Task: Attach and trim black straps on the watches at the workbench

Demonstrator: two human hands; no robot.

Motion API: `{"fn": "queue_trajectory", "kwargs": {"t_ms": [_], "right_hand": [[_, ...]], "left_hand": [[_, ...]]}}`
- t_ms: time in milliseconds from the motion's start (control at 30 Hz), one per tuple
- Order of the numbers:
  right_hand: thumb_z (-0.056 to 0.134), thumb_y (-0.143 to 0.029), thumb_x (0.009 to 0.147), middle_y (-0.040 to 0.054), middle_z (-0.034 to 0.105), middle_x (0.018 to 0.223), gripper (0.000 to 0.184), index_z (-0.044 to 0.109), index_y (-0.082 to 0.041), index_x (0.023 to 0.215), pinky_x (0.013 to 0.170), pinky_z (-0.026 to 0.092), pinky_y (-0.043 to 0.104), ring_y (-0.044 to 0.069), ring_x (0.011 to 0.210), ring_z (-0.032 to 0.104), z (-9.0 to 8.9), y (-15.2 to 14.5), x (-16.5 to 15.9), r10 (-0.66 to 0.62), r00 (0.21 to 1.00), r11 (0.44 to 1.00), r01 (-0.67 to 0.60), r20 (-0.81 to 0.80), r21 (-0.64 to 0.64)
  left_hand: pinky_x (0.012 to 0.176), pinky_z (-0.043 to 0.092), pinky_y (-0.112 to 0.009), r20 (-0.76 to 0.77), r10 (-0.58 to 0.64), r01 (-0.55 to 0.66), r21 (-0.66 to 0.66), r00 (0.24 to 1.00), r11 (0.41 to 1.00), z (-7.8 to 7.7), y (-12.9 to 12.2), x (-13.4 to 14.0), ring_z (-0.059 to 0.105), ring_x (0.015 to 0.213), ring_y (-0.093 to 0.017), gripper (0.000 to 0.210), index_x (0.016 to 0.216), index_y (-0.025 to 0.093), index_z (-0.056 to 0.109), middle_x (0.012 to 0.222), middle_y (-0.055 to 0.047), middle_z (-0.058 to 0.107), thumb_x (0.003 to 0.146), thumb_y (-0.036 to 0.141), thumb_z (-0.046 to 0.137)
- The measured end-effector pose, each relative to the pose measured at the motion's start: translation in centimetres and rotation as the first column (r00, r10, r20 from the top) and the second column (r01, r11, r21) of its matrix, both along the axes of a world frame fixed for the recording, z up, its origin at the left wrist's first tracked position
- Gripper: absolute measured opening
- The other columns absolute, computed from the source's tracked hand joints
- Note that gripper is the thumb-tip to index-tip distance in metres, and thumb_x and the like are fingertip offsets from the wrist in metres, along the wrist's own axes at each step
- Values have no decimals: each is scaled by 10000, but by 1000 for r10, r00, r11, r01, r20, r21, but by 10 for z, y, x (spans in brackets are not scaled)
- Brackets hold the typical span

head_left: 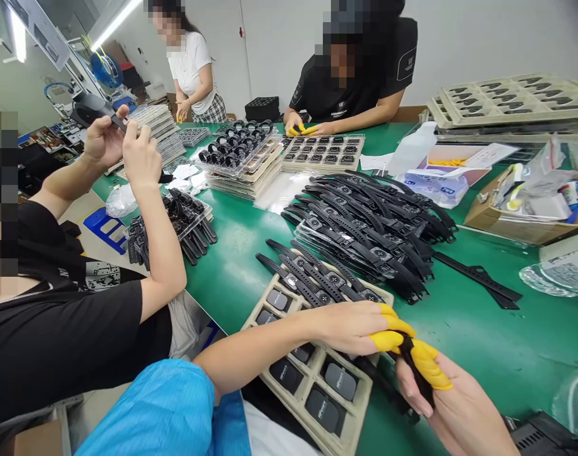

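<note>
My left hand (364, 326), with yellow finger cots on its fingertips, pinches one end of a black watch strap (419, 373). My right hand (443, 380), also in yellow finger cots, is closed around the same strap lower down. Fingers hide much of it, so I cannot tell how its watch body sits. Beneath my left forearm lies a beige tray (313, 380) with square black watch bodies (340, 378) in its compartments. Several strapped smartwatches (333, 278) lie across the tray's far end, just beyond my left hand.
A big pile of strapped watches (359, 221) lies beyond the tray. Trays are stacked at back right (507, 104) and centre (244, 180). A cardboard box (507, 221) and loose straps (483, 278) are on the right. A co-worker's arm (160, 221) reaches up at left; two people work behind.
</note>
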State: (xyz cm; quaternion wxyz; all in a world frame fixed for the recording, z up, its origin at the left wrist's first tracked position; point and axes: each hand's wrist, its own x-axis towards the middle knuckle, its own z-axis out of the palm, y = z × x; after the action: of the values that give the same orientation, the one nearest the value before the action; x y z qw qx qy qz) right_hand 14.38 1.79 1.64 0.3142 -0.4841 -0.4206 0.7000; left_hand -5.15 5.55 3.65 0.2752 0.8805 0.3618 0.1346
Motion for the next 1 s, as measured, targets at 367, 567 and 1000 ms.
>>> {"fn": "queue_trajectory", "kwargs": {"t_ms": [367, 567, 1000], "right_hand": [[752, -706, 850, 2, 391, 478, 622, 566, -175, 586, 445, 309, 211, 89, 447, 303, -18, 9, 15, 86, 990, 984, -102, -108, -144], [706, -797, 826, 25, 435, 488, 690, 595, -173, 553, 463, 321, 239, 102, 461, 314, -25, 14, 19, 159, 986, 978, -165, -55, -128], [717, -729, 840, 48, 500, 603, 547, 595, -231, 651, 494, 424, 329, 192, 533, 435, -24, 13, 18, 61, 993, 998, -58, -101, 31]], "left_hand": [[1203, 430, -356, -93, 11, -6, 51, 996, 999, -2, -2, 3, 587, 1318, -238, 450, 1403, 53, 590, 1328, -155, 671, 1031, 247, 429], [1122, 493, -395, -163, -20, 44, 145, 986, 988, -9, -2, 4, 638, 1195, -275, 462, 1346, 13, 622, 1256, -196, 681, 996, 292, 506], [1139, 517, -380, 239, 236, -180, -234, 942, 955, -5, -3, 1, 651, 1272, -270, 388, 1320, 158, 635, 1292, -128, 702, 985, 353, 644]]}}
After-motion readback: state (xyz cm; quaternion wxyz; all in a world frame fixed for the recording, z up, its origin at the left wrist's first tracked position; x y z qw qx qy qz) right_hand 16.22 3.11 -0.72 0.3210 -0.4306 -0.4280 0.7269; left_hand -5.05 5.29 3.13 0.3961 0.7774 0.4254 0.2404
